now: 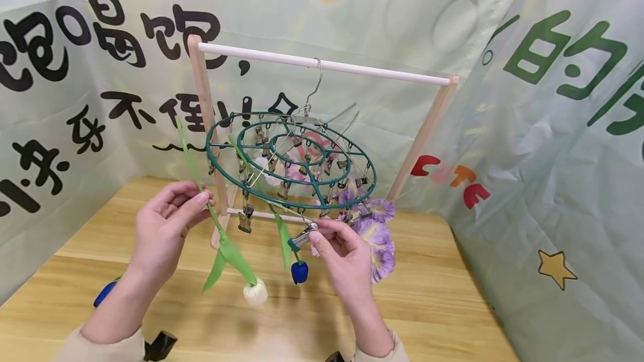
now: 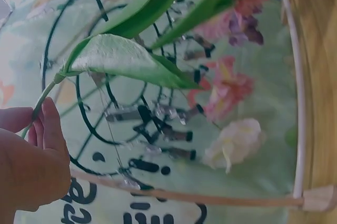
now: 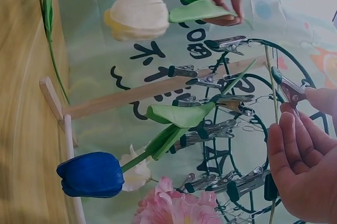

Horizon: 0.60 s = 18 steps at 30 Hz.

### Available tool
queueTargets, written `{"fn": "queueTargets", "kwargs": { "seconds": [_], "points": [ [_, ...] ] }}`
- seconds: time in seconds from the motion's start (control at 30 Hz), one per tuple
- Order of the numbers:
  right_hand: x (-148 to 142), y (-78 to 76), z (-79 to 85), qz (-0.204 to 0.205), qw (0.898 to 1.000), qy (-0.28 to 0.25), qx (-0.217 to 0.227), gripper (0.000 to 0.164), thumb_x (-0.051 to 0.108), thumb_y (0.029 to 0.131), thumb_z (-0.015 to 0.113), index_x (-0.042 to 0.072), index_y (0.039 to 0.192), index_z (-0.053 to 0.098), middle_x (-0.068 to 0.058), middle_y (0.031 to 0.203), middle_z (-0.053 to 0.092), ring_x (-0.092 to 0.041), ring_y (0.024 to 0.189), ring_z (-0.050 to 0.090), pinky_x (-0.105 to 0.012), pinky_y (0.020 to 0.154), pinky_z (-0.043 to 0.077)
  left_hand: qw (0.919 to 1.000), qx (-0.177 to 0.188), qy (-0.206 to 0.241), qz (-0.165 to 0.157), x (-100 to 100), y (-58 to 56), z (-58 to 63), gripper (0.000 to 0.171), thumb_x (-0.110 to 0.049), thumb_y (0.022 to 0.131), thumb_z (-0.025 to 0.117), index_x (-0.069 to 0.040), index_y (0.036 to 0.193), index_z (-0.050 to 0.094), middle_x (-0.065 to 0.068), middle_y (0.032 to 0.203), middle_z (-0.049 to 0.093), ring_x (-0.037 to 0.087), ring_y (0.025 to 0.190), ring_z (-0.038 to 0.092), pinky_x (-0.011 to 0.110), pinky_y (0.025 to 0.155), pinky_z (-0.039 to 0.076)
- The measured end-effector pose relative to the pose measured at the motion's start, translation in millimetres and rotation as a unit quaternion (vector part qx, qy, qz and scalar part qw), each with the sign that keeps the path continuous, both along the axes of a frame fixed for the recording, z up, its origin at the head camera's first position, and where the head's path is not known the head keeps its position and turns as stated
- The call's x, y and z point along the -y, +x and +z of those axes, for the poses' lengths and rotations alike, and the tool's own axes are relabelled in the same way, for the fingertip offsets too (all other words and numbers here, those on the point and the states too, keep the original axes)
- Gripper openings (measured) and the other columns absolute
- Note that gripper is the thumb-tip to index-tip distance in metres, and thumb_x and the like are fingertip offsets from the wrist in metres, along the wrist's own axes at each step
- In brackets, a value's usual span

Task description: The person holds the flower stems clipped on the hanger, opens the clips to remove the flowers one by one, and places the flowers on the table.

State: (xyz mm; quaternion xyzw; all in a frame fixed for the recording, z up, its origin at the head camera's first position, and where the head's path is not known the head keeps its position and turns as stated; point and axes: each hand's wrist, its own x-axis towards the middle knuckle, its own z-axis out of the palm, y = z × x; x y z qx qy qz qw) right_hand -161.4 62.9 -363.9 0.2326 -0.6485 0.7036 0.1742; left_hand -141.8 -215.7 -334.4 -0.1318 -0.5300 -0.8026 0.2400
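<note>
My left hand (image 1: 168, 225) pinches the green stem of a white artificial tulip (image 1: 255, 293), whose head hangs downward below its leaves. With thumb and fingers, my right hand (image 1: 347, 256) pinches a metal clip (image 1: 303, 236) with dark green tips at the near rim of a round drying hanger (image 1: 375, 175). The hanger has green rings and many dangling clips. Between my hands a blue tulip (image 1: 299, 272) hangs head down from it. Purple ruffled flowers (image 1: 377, 239) hang at its right side; in the left wrist view a pink flower (image 2: 229, 87) and a white flower (image 2: 234, 142) hang too.
The hanger's hook sits on the white bar (image 1: 382, 73) of a wooden stand (image 1: 427, 127). Another blue tulip (image 1: 104, 294) lies on the wooden table (image 1: 432, 306) beside my left forearm. Printed cloth (image 1: 543, 194) encloses the back and sides.
</note>
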Motion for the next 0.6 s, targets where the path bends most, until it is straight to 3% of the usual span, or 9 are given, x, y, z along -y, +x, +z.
{"fn": "queueTargets", "kwargs": {
  "seconds": [0.23,0.37,0.6],
  "points": [
    [0.2,0.9,0.4,-0.005,1.000,0.003,0.008,0.021,-0.008,0.091,0.073,-0.008,0.112,0.072,-0.006,0.095,0.073,-0.012,0.079,0.069,-0.022,0.070,0.058,0.9992,0.015,0.001,-0.037,27.3,-17.8,-3.7,0.014,0.009,0.100,0.060,-0.001,0.106,0.067,0.006,0.099,0.074,0.014,0.090,0.072,0.027,0.081,0.062],
    [-0.1,0.4,-0.1,-0.002,1.000,0.004,0.004,0.021,-0.006,0.092,0.074,-0.008,0.113,0.072,-0.006,0.096,0.073,-0.012,0.080,0.069,-0.022,0.071,0.058,0.9975,0.051,-0.026,-0.042,41.1,-28.4,-6.4,0.010,0.003,0.101,0.064,0.000,0.110,0.065,0.005,0.101,0.073,0.013,0.093,0.072,0.026,0.084,0.061],
    [-0.8,-1.6,-0.9,0.002,1.000,-0.001,-0.007,0.022,-0.009,0.091,0.073,-0.009,0.112,0.071,-0.002,0.097,0.073,-0.011,0.081,0.069,-0.021,0.072,0.058,0.9888,0.115,-0.086,-0.043,60.4,-47.5,-13.9,0.022,-0.008,0.101,0.069,0.001,0.118,0.059,0.001,0.105,0.072,0.011,0.097,0.072,0.022,0.085,0.059]
  ]
}}
